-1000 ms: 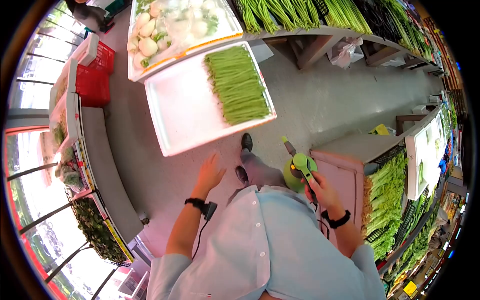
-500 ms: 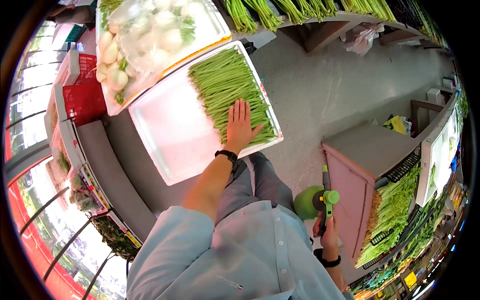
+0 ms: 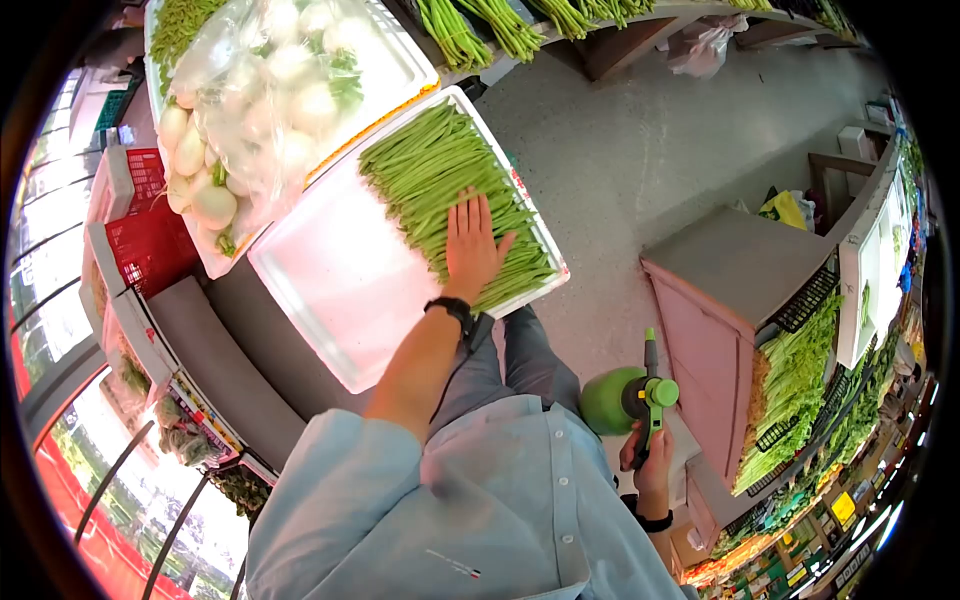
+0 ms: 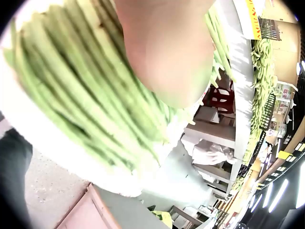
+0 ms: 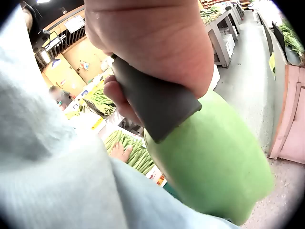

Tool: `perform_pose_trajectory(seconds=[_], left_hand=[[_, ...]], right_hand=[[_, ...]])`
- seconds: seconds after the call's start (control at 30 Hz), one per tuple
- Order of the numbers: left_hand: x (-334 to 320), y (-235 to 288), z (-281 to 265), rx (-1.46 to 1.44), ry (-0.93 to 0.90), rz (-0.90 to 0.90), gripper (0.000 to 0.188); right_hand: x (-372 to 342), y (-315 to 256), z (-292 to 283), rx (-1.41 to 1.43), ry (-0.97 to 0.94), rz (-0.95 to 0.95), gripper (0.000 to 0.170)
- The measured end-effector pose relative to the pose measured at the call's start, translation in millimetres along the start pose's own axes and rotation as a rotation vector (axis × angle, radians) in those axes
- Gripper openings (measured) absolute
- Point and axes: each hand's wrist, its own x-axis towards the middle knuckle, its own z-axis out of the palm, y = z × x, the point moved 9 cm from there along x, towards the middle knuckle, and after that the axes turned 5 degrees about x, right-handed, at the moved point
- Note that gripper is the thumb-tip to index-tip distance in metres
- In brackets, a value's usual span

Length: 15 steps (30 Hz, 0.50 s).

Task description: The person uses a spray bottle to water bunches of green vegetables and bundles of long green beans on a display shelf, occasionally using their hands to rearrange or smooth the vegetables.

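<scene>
Long green beans [image 3: 430, 165] lie side by side in the right part of a white foam box [image 3: 310, 270]; the box's left part shows bare white. My left hand [image 3: 473, 245] rests flat on the beans near the box's front edge, fingers straight and thumb spread. In the left wrist view the beans [image 4: 81, 81] run close beneath the blurred hand. Down at my right side, my right hand [image 3: 652, 460] grips the dark handle of a green pump spray bottle [image 3: 612, 402], its nozzle pointing forward. The right wrist view shows fingers curled round that handle [image 5: 152, 102].
A foam box of white radishes [image 3: 213, 207], partly under a clear plastic bag [image 3: 270, 100], adjoins the bean box. Red crates [image 3: 150, 245] stand left. A grey-topped stand [image 3: 745, 262] and leafy greens [image 3: 800, 390] are at right. Bundled green stalks [image 3: 510, 30] line the back shelf.
My left hand has come from beside the box down onto the beans, then stayed there. The box appears closer to my body. My right hand keeps hold of the spray bottle.
</scene>
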Motion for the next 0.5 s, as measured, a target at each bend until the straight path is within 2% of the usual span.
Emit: perform_pose_trajectory(seconds=[0.1, 0.17, 0.2, 0.23, 0.3, 0.37, 0.4, 0.47, 0.5], left_hand=[[10, -14, -17, 0.031, 0.074, 0.015, 0.083], [0, -15, -20, -0.152, 0.057, 0.088, 0.069], [5, -25, -26, -0.399, -0.236, 0.036, 0.061], [17, -35, -48, -0.399, -0.234, 0.039, 0.061], [50, -75, -72, -0.266, -0.101, -0.127, 0.059], [83, -100, -87, -0.063, 0.351, -0.097, 0.063], [93, -105, -68, -0.069, 0.345, -0.094, 0.063], [100, -114, -23, 0.009, 0.216, -0.132, 0.074], [91, -107, -21, 0.010, 0.217, -0.132, 0.074]], right_hand=[[-5, -2, 8, 0.036, 0.013, -0.033, 0.056], [-9, 1, 11, 0.060, 0.035, -0.032, 0.056], [-11, 2, 10, 0.082, 0.066, -0.029, 0.057], [-12, 2, 12, 0.084, 0.068, -0.031, 0.057], [-17, 3, 13, 0.091, 0.080, -0.047, 0.056], [-18, 7, 11, 0.097, 0.108, -0.040, 0.056], [-20, 10, 9, 0.104, 0.129, -0.035, 0.055], [-25, 14, 7, 0.121, 0.153, -0.030, 0.055], [-24, 14, 5, 0.142, 0.168, -0.034, 0.055]])
